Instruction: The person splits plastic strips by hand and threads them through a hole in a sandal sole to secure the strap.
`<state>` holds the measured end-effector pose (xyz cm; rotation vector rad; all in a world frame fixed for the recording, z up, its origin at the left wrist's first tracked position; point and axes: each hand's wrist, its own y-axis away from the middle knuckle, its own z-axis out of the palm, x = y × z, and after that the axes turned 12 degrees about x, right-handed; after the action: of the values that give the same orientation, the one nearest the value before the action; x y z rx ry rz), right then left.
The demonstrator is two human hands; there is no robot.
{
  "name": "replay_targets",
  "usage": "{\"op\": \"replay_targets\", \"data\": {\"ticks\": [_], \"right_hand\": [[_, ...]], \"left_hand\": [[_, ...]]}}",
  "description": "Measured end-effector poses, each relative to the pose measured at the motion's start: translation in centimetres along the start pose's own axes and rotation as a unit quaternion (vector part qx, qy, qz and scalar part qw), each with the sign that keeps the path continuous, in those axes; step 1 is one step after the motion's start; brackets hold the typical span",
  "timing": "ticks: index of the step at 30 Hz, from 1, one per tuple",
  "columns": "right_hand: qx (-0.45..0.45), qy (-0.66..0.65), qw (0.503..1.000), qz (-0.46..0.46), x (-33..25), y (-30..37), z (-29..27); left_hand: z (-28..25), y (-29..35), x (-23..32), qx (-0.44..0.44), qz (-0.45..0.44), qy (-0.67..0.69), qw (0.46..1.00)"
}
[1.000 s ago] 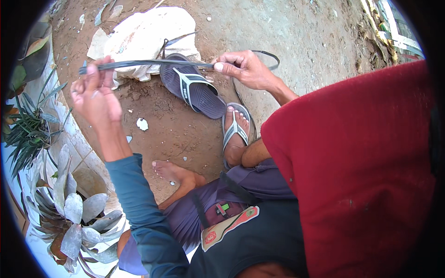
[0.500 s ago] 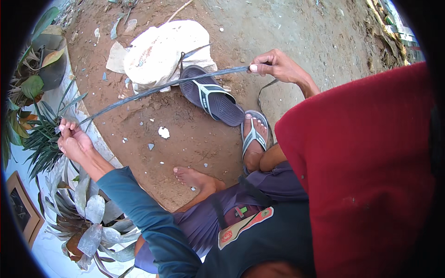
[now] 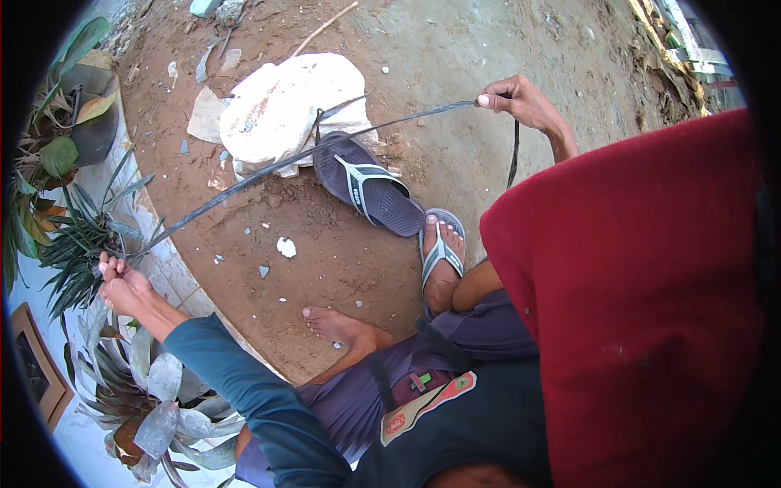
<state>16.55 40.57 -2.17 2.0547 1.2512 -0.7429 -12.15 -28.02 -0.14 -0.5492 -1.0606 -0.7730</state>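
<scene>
Left fingers [image 3: 109, 267] and right fingers [image 3: 496, 101] pinch one dark strip [image 3: 244, 182] near two sandals [image 3: 394, 210].

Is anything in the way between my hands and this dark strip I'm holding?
Nothing visible: your left hand and right hand both grip the dark strip directly. Between them, it crosses in front of the white lump and empty sandal in this view, and neither blocks either hand.
</scene>
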Motion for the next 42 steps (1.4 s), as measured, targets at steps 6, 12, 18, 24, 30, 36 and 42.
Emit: {"op": "replay_targets", "data": {"ticks": [6, 12, 18, 24, 30, 36, 42], "right_hand": [[-0.023, 0.043, 0.998, 0.049, 6.4, -1.7, -6.0], [0.142, 0.194, 0.969, 0.056, 13.9, -2.2, -12.1], [0.314, 0.400, 0.816, -0.276, 1.4, -6.0, -5.9], [0.225, 0.155, 0.783, -0.559, -13.9, -5.1, 3.8], [-0.061, 0.080, 0.959, -0.266, -15.5, -4.3, 3.1], [-0.050, -0.033, 0.994, -0.086, -1.7, -5.1, -3.4], [-0.003, -0.257, 0.966, -0.006, 1.1, -2.6, -6.1]], "left_hand": [[-10.5, -9.3, 2.4, 0.032, 0.081, -0.007, 0.996], [-3.3, -0.7, 1.1, 0.123, 0.086, -0.150, 0.977], [4.5, 8.2, -0.7, -0.088, 0.026, -0.121, 0.988], [18.7, 29.2, -1.6, -0.488, -0.100, -0.047, 0.866], [20.1, 30.8, -2.4, -0.481, -0.149, -0.118, 0.856], [13.5, 14.2, -1.0, -0.302, 0.058, -0.246, 0.919], [7.5, 6.1, -0.4, -0.240, 0.083, -0.294, 0.921]]}}
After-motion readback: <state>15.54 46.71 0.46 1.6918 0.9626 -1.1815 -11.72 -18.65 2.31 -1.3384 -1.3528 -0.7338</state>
